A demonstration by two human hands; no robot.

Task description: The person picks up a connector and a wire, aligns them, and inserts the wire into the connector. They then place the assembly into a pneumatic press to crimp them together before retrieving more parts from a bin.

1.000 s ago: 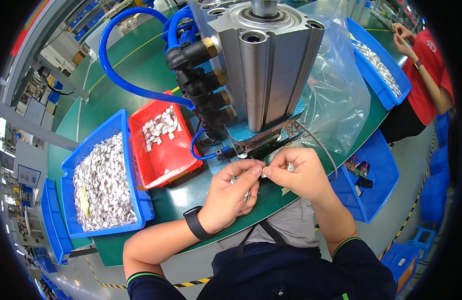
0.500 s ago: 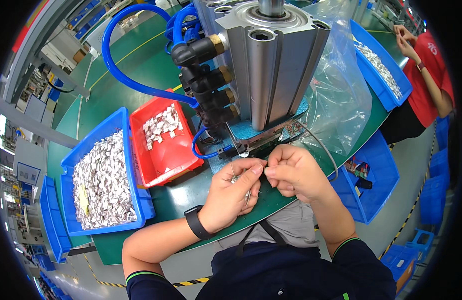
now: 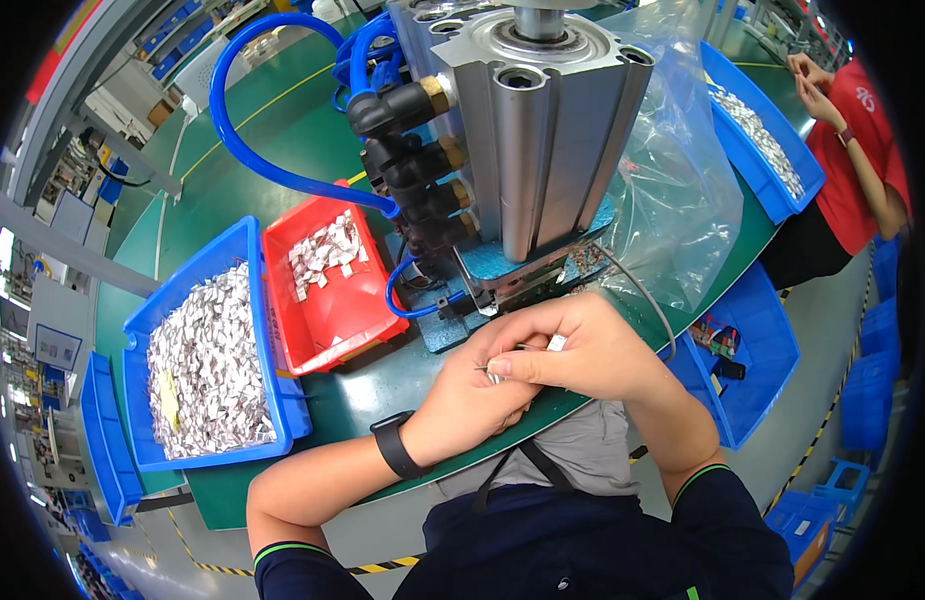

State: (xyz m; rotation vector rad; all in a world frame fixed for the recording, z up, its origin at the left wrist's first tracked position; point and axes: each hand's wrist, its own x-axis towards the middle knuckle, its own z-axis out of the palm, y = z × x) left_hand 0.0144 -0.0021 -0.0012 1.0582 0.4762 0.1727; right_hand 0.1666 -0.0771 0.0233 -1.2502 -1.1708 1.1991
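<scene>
My two hands meet in front of the pneumatic press (image 3: 542,130), close to the table's front edge. My left hand (image 3: 467,400) is closed, palm inward; the small wired parts in it are mostly covered by its own fingers and by my right hand. Laid across it, my right hand (image 3: 607,350) pinches at the wire ends between thumb and index finger. A small white wired part (image 3: 556,343) shows in the curl of my right hand. How many parts each hand holds is hidden.
To the left stand a blue bin (image 3: 207,350) heaped with small white wired parts and a red tray (image 3: 332,315) with a smaller pile. A clear plastic bag (image 3: 672,210) lies right of the press. Another blue bin (image 3: 742,370) sits low right. A co-worker in red (image 3: 862,150) works beyond.
My right hand has shifted left and down over my left hand, from fingertips touching to overlapping. A white part now shows in my right hand. My left hand has turned and closed more.
</scene>
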